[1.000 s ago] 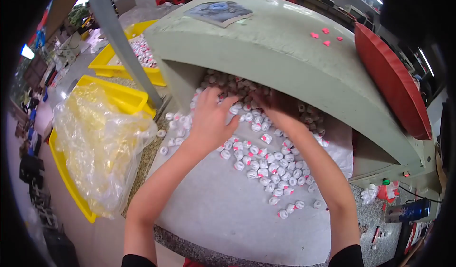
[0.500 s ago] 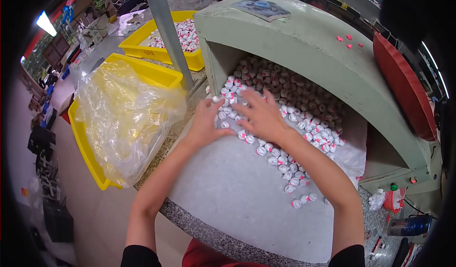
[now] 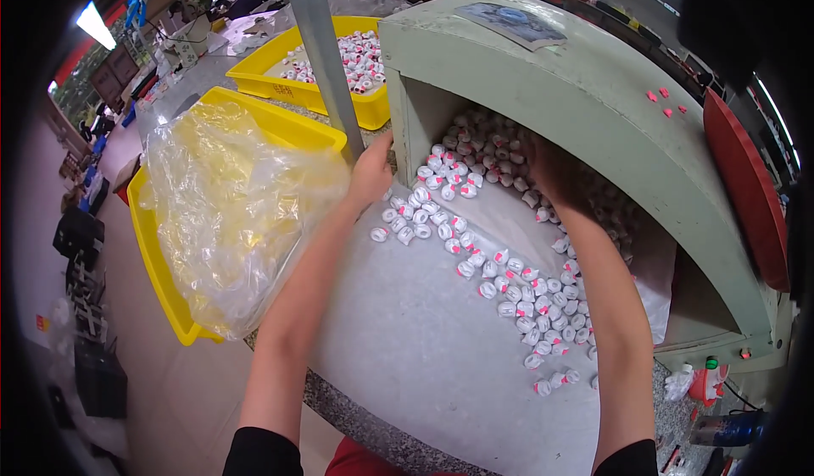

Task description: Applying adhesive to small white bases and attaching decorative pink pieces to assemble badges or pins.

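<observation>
Small round white pieces with pink spots (image 3: 543, 311) lie in a loose band across a pale sheet (image 3: 407, 323). More of them fill the shaded inside of a pale green arched box (image 3: 543, 69). My right hand (image 3: 549, 169) reaches deep into the opening among these pieces; shadow and blur obscure its fingers. At the opening's left edge, beside the box's side wall, is my left hand (image 3: 371, 171). Its fingers point away from me and are mostly hidden, so I cannot make out anything in them. Several pieces lie just to its right.
To the left stands a yellow tray (image 3: 157, 256) with a crumpled clear plastic bag (image 3: 246, 213) on it. Behind it, another yellow tray (image 3: 301, 94) holds more pieces. A metal post (image 3: 318, 52) rises between trays and box. A red tray (image 3: 746, 188) leans against the box's right side.
My right hand has gone from the pieces at the front into the box. My left hand has moved away to the box's left edge. More pieces now lie on the front sheet.
</observation>
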Action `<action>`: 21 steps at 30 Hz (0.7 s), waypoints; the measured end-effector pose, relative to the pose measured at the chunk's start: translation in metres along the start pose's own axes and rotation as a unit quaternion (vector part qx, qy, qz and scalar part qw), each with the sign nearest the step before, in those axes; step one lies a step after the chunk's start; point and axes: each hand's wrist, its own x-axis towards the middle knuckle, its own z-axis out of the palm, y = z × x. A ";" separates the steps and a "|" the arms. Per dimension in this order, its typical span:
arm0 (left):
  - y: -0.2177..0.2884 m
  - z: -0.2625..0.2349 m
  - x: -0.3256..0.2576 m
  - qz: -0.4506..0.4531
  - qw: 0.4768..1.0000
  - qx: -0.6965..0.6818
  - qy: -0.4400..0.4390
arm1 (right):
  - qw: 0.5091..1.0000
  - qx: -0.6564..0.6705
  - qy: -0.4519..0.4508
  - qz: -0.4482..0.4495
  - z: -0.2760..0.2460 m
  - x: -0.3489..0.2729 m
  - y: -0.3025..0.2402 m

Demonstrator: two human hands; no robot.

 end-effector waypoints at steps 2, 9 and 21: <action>-0.011 0.003 0.018 0.056 0.998 -0.026 0.010 | 0.931 -0.284 0.059 -0.224 0.028 -0.025 -0.016; -0.014 -0.002 -0.003 0.034 0.985 0.155 -0.064 | 0.873 -0.185 -0.131 -0.432 0.090 -0.026 -0.026; 0.089 -0.014 -0.068 0.090 0.967 0.195 -0.136 | 0.933 -0.284 -0.042 -0.218 0.031 -0.141 -0.042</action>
